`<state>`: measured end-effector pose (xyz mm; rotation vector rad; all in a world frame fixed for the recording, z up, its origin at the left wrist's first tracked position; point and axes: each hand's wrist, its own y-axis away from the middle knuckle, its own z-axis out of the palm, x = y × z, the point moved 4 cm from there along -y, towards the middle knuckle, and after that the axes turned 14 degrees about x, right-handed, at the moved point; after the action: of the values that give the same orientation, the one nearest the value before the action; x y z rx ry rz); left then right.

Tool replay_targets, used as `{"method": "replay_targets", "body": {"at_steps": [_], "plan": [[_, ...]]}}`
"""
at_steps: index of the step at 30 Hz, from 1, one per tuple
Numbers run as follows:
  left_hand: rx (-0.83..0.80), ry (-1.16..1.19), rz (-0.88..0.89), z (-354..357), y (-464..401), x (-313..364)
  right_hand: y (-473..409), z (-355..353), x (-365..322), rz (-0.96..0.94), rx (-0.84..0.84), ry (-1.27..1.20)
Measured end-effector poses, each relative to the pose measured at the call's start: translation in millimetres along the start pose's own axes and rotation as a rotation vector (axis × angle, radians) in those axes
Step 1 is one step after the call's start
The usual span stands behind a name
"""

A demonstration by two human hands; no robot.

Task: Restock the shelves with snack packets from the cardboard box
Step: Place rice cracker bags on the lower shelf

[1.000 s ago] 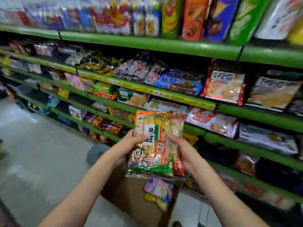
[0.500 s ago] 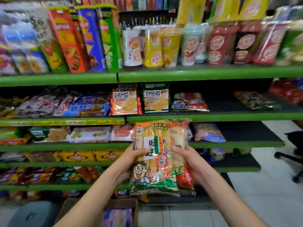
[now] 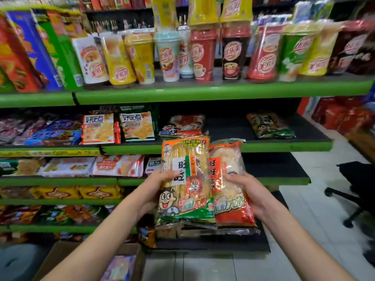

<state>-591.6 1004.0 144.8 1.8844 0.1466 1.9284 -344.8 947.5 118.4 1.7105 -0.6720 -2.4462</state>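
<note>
In front of the green shelves (image 3: 203, 92), two snack packets stood upright and overlapping: a green-and-orange packet (image 3: 185, 179) in front, gripped at its left edge by the left hand (image 3: 156, 191), and a red packet (image 3: 229, 185) behind, gripped at its right edge by the right hand (image 3: 249, 191). Below, one cardboard box (image 3: 60, 258) held a purple packet (image 3: 121, 267).
</note>
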Motion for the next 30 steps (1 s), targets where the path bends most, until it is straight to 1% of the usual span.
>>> {"method": "replay_targets", "body": {"at_steps": [3, 6, 11, 16, 19, 22, 26, 30], "plan": [[0.004, 0.022, -0.011, 6.2, -7.6, 7.8, -7.0, -3.7, -9.2, -0.004, -0.012, -0.019], [0.008, 0.041, 0.017, 9.7, -18.1, 20.6, -13.5, -1.7, -18.9, -0.036, -0.009, -0.052], [-0.073, 0.086, 0.056, 19.5, -35.8, 38.5, -20.2, 1.8, -29.2, -0.045, 0.021, -0.094], [-0.112, 0.102, 0.066, 21.2, -53.0, 45.3, -26.9, 4.1, -42.2, -0.064, 0.05, -0.096], [-0.108, 0.137, 0.067, 14.3, -64.9, 45.8, -31.5, 7.3, -46.0, -0.059, 0.071, -0.094], [-0.103, 0.195, 0.03, 5.2, -75.1, 40.8, -37.6, 11.5, -44.5, -0.038, 0.075, -0.096], [-0.062, 0.31, -0.025, -17.4, -89.3, 32.3, -48.4, 8.0, -39.0, 0.021, 0.14, -0.167], [-0.021, 0.331, -0.018, -46.2, -98.6, 34.5, -59.4, 1.9, -38.9, 0.089, 0.204, -0.178]]}}
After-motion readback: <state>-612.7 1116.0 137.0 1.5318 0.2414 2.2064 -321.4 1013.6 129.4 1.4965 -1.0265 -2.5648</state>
